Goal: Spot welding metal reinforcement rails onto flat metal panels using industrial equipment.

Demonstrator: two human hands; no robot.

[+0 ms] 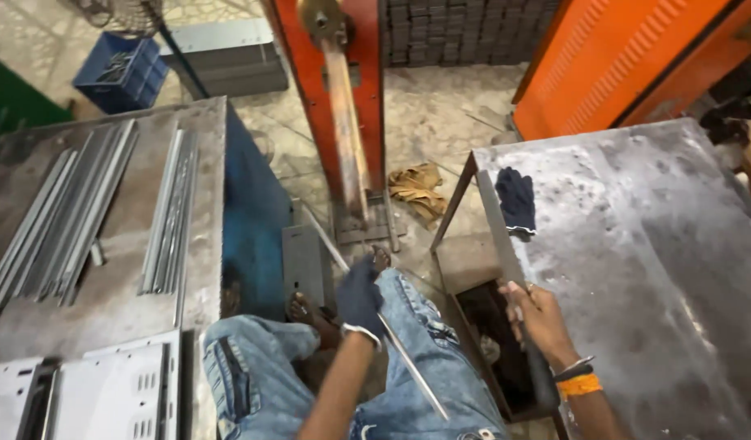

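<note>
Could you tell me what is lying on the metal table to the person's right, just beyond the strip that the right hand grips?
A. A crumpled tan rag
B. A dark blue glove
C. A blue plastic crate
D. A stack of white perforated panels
B: a dark blue glove lies on the grey metal table, just past the metal strip gripped by the bare right hand.

Thin metal strip [392,334]: long, narrow and grey, held in the gloved left hand [359,297]; it slants from upper left to lower right across the person's jeans-clad lap.
Flat metal bar [506,253]: grey, wider than the strip, gripped near its lower part by the bare right hand [538,318]; it runs along the left edge of the grey metal counter [652,269], its far end just beside a dark glove [516,200] lying there.
</note>
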